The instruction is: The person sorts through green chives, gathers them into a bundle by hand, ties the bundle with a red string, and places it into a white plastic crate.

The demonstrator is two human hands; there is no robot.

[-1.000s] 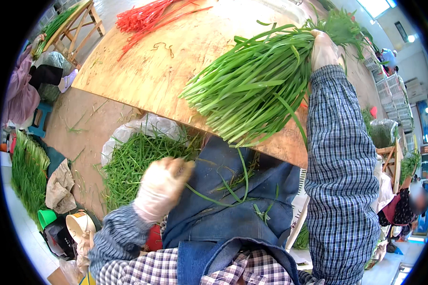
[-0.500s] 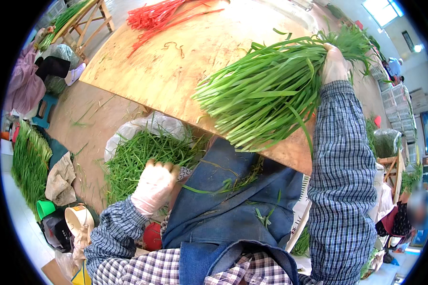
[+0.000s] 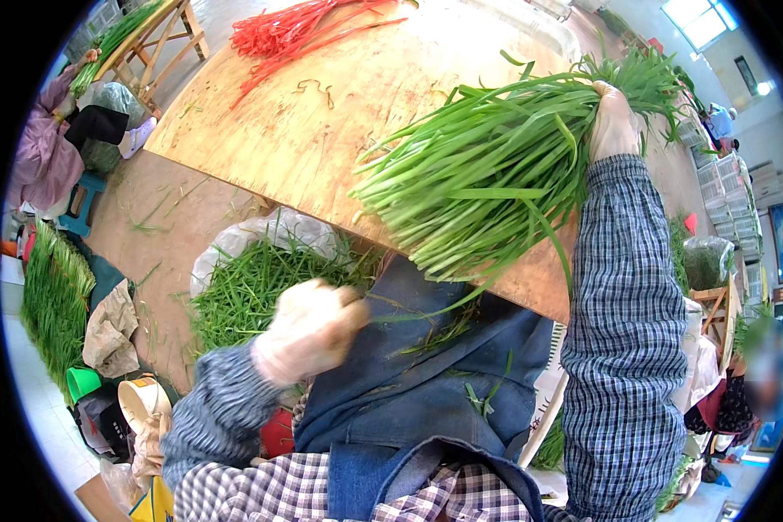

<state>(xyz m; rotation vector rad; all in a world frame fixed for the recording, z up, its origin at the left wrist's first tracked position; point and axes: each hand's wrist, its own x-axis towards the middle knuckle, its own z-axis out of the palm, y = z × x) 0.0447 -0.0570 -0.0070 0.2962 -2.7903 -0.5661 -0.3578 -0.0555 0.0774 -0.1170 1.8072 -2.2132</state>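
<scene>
Dark writing marks a white panel (image 3: 544, 407) beside my apron (image 3: 400, 391), while my right hand (image 3: 612, 123) clamps a green bunch (image 3: 487, 174) on the table (image 3: 261, 130) with red strips (image 3: 289, 31), and my left hand (image 3: 315, 331) curls, its hold unclear.

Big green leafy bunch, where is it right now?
In the head view, the green bunch is right of centre over the wooden table, gripped by the right hand.

Right arm (image 3: 626, 331) outstretched, right hand (image 3: 613, 123) gripping; left arm (image 3: 222, 404) bent, left hand (image 3: 316, 326) curled.
</scene>
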